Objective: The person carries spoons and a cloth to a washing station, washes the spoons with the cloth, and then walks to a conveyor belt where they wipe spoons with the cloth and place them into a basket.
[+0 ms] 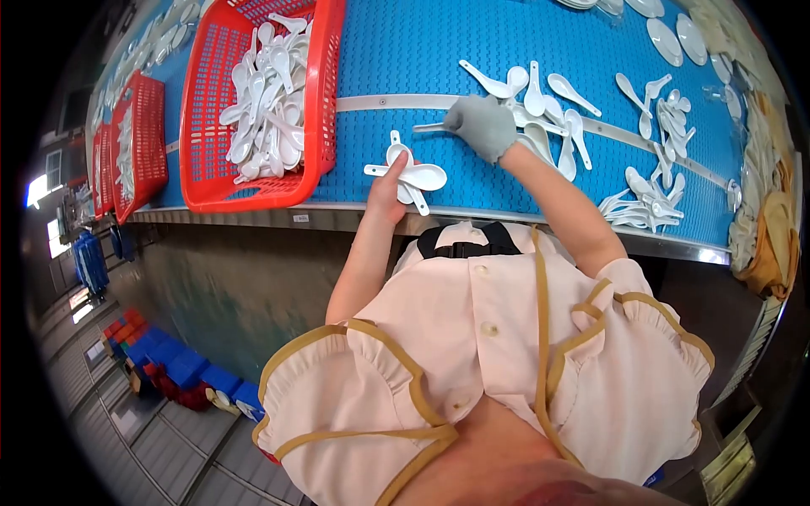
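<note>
My left hand (389, 192) is bare and closed around several white soup spoons (424, 176), which cross one another with handles pointing different ways. To its right, my right hand (483, 126) wears a grey glove, its fingers closed on a white spoon (429, 128) whose one end sticks out to the left; the rest is hidden by the glove. Just beyond the gloved hand lies a loose group of white spoons (534, 91) on the blue belt (405, 59). More spoons (645, 202) form piles farther right.
A red plastic basket (324, 101) full of white spoons stands on the belt at left, with another red basket (150, 143) behind it. White oval dishes (664, 40) lie at the far right. A metal edge (337, 218) runs along the front of the belt.
</note>
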Tool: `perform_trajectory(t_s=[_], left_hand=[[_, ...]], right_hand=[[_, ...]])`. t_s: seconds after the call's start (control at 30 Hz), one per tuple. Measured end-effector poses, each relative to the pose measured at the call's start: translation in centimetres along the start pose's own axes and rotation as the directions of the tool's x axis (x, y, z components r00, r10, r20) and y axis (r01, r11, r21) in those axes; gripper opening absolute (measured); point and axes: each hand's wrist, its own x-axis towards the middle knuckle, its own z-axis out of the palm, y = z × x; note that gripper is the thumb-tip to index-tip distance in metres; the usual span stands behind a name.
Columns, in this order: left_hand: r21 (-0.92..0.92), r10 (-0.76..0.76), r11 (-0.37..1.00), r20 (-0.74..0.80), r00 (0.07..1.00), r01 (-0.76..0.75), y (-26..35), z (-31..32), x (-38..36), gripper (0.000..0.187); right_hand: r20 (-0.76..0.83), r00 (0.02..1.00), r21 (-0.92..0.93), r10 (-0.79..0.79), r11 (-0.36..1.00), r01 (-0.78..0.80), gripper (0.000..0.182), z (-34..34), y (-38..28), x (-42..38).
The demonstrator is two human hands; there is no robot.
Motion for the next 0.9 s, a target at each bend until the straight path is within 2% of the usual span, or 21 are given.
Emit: perform_trajectory(t_s=[0.07,0.1,0.17,0.2,0.27,0.3,0.33,0.4,0.43,0.5,0.57,0.6,0.67,0.7,0.77,0.83,0.87,0.9], left_hand=[[0.038,-0.024,0.999,0.01,1.0,0.024,-0.7,-0.4,0.2,0.036],[0.036,-0.032,0.999,0.01,0.999,0.032,-1.0,-0.4,0.1,0.036],[0.013,0.058,0.998,0.222,0.973,-0.063,-1.5,-0.1,0.0,0.038],[0.015,0.054,0.998,0.226,0.973,-0.059,-1.7,0.0,0.2,0.038],[0.101,0.039,0.993,0.168,0.985,-0.056,-2.0,0.2,1.0,0.036],[0.138,-0.012,0.99,0.151,0.989,-0.009,-1.1,1.0,0.4,0.034],[0.139,-0.013,0.99,0.151,0.989,-0.009,-0.9,1.2,0.3,0.034],[0.014,-0.011,1.0,0.115,0.993,0.009,-0.7,1.2,0.4,0.032],[0.005,-0.008,1.0,0.142,0.99,0.008,-0.6,1.1,0.3,0.033],[-0.016,-0.029,0.999,0.171,0.985,0.032,-0.4,0.6,0.5,0.032],[-0.035,-0.044,0.998,0.201,0.979,0.052,-0.6,0.3,0.6,0.032],[-0.031,-0.03,0.999,0.196,0.98,0.037,-0.7,0.1,0.8,0.035],[-0.02,-0.003,1.0,0.191,0.982,0.007,-0.9,0.0,1.1,0.04],[-0.016,-0.008,1.0,0.192,0.981,0.011,-0.9,0.0,1.1,0.04],[-0.023,0.002,1.0,0.187,0.982,0.002,-1.1,0.2,1.3,0.039],[-0.013,0.002,1.0,0.221,0.975,0.001,-1.4,0.1,1.2,0.041],[-0.004,0.015,1.0,0.259,0.966,-0.014,-1.5,0.3,1.2,0.042],[-0.016,0.062,0.998,0.257,0.965,-0.06,-1.4,1.7,0.7,0.039]], right_hand=[[-0.065,0.971,0.029,-0.23,0.972,0.232,0.013,0.4,-0.6,-1.0],[-0.06,0.973,0.029,-0.224,0.974,0.226,0.013,-0.2,-1.9,-2.5],[-0.078,0.917,0.023,-0.39,0.919,0.393,0.015,-2.1,-5.0,-5.1],[0.021,0.865,-0.02,-0.501,0.865,0.502,0.011,-1.6,-5.2,-5.0],[-0.035,0.851,-0.191,-0.524,0.839,0.509,0.007,-2.2,-4.3,-5.1],[-0.224,0.832,-0.211,-0.508,0.859,0.467,0.005,-1.6,-2.5,-3.9],[-0.403,0.781,-0.219,-0.476,0.879,0.423,0.004,-1.1,-0.2,-2.1],[-0.371,0.9,-0.311,-0.227,0.944,0.11,0.006,-4.1,1.6,0.1],[-0.278,0.958,-0.35,-0.068,0.936,-0.035,0.011,-3.5,3.5,1.8],[-0.177,0.978,-0.4,0.109,0.9,-0.172,0.017,-2.7,4.1,2.8],[-0.107,0.946,-0.194,0.307,0.926,-0.322,0.021,-1.7,3.8,3.3],[-0.105,0.946,-0.193,0.308,0.927,-0.323,0.021,-1.5,3.7,3.2],[-0.088,0.989,-0.186,0.118,0.974,-0.132,0.021,-1.3,3.6,2.7],[-0.089,0.988,-0.183,0.123,0.973,-0.138,0.021,-1.5,3.0,2.1],[-0.116,0.982,-0.039,0.15,0.987,-0.155,0.021,-2.5,0.3,0.3],[-0.091,0.99,-0.064,-0.106,0.993,0.101,0.018,-2.8,-2.2,-2.2],[-0.154,0.877,-0.292,-0.454,0.869,0.399,0.014,-1.8,-2.6,-3.5],[-0.122,0.839,-0.267,-0.53,0.832,0.486,0.012,-1.3,-3.1,-4.6]])
